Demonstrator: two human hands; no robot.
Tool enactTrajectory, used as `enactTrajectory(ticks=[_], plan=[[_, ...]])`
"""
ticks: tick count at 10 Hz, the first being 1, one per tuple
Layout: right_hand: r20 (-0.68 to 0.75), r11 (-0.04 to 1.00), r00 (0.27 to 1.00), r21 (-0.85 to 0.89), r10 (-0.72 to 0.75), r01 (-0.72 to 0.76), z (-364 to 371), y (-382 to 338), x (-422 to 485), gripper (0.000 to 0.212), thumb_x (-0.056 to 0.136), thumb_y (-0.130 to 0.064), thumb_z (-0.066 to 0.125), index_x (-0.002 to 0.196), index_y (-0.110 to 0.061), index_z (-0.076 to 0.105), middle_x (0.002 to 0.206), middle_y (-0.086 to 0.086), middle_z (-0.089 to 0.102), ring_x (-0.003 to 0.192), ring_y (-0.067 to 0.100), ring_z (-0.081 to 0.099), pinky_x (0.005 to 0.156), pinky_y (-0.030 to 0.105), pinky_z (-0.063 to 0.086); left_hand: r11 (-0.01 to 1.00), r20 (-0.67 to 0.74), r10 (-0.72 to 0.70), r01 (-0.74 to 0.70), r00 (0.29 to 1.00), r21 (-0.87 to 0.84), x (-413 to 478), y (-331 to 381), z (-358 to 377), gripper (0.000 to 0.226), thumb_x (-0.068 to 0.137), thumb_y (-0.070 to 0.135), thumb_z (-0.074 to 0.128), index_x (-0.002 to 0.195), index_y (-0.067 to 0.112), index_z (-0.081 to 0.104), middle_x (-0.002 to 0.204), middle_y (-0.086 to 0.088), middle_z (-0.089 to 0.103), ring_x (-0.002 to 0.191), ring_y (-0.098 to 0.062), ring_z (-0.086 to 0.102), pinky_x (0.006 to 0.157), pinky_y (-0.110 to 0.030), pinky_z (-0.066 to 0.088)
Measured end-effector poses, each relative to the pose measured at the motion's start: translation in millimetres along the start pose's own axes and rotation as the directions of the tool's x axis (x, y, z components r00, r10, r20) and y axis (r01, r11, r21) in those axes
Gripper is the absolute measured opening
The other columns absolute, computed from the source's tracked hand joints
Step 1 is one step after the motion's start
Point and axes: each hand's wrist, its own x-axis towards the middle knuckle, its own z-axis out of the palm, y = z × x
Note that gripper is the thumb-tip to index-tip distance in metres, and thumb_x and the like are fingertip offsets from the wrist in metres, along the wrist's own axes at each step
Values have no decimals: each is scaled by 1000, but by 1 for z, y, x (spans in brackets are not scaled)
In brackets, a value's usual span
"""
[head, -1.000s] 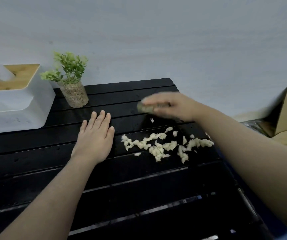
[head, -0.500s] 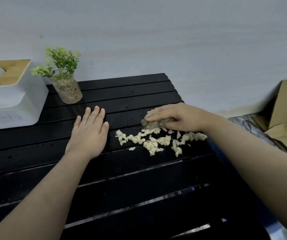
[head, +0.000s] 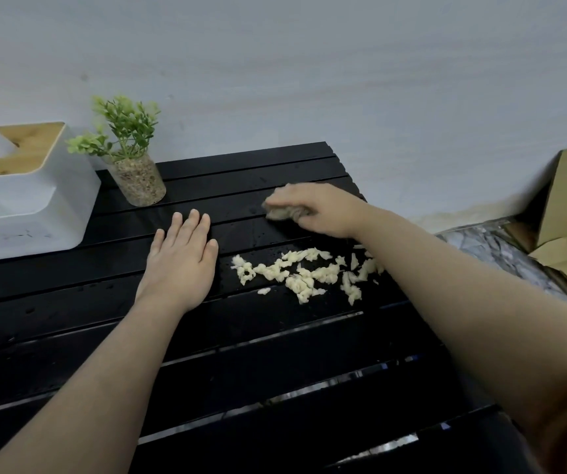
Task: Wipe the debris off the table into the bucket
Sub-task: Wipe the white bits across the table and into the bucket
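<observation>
The right hand (head: pixel 313 208) had moved back beyond the debris (head: pixel 304 273), clutching a cloth (head: pixel 282 213); the left hand (head: pixel 181 263) lay flat, empty, on the tabletop (head: pixel 275 364).

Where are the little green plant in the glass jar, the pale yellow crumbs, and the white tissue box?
Green plant in glass jar (head: pixel 137 181), head view, on the jar's pebble-filled glass.
Pale yellow crumbs (head: pixel 301 273), head view, middle of the scatter.
White tissue box (head: pixel 32 203), head view, on its front wall.

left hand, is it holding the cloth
No, the left hand lies flat and empty on the black table, while the right hand grips the cloth beyond the debris.
</observation>
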Motion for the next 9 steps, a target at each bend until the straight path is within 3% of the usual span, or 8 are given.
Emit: enactTrajectory(ticks=[1, 2, 3, 4, 5, 6, 7, 9], plan=[[311, 995, 950, 99, -12, -19, -17, -17, -27, 52, 84, 3, 53, 126, -27, 57, 132, -4, 58, 125, 14, 49, 108, 32, 36, 1000, -2, 3, -3, 1000, -1, 0, 1, 0, 52, 97, 36, 16, 147, 23, 7, 158, 6, 1, 145, -11, -9, 119, -35, -5], [325, 967, 943, 207, 76, -149, -44, -7, -48, 54, 85, -4, 52, 118, -47, 56, 128, 0, 61, 112, 36, 56, 94, 46, 47, 1000, -3, 0, 0, 1000, 8, 1, 0, 0, 52, 97, 35, 16, 147, 23, 8, 158, 5, 1, 145, -12, -8, 119, -36, -4], [30, 921, 956, 262, 292, -290, -53, 20, -63, 48, 90, 3, 52, 123, -32, 56, 125, -9, 58, 113, 19, 57, 105, 39, 41, 1000, -1, 0, 0, 1000, 14, 1, 1, 0, 52, 97, 35, 17, 147, 22, 9, 158, 5, 2, 145, -13, -7, 119, -37, -3], [-33, 950, 954, 108, 298, -293, -40, 28, -71, 51, 88, 8, 49, 130, -20, 53, 126, -13, 50, 120, 6, 46, 110, 31, 32, 1000, -3, 0, 0, 1000, 13, 1, 1, -1, 52, 97, 36, 16, 147, 22, 8, 158, 5, 2, 145, -13, -7, 119, -37, -4], [58, 969, 975, 109, 214, -220, -33, 12, -87, 54, 86, 11, 50, 130, -21, 53, 128, -8, 52, 105, -5, 56, 91, 16, 43, 1000, -1, -6, 6, 1000, 10, 0, 0, -1, 52, 97, 36, 16, 147, 22, 8, 158, 5, 2, 145, -13, -7, 119, -37, -4], [191, 947, 966, 238, 173, -216, -36, 3, -104, 50, 89, -1, 53, 125, -34, 56, 127, -4, 60, 90, 16, 68, 76, 33, 57, 1000, 5, -6, 6, 1000, 1, 1, 1, -2, 52, 97, 35, 17, 147, 22, 9, 158, 5, 2, 145, -13, -7, 119, -37, -4], [76, 918, 979, 340, 191, -205, -39, -10, -91, 49, 91, 0, 52, 124, -36, 56, 125, -3, 62, 103, 33, 62, 85, 37, 50, 985, -3, -3, 2, 1000, -173, -3, 2, -9, 50, 98, 30, 22, 146, 18, 15, 158, 3, 9, 145, -12, -2, 119, -34, -3], [-56, 981, 991, 162, 120, -109, 4, -64, 5, 45, 89, -15, 55, 128, -33, 44, 116, 1, 63, 97, 22, 61, 82, 32, 48, 990, -14, -57, 55, 998, -129, -46, -18, -25, 50, 98, 27, 26, 145, 13, 21, 156, -4, 19, 146, -19, 7, 118, -36, 5]])
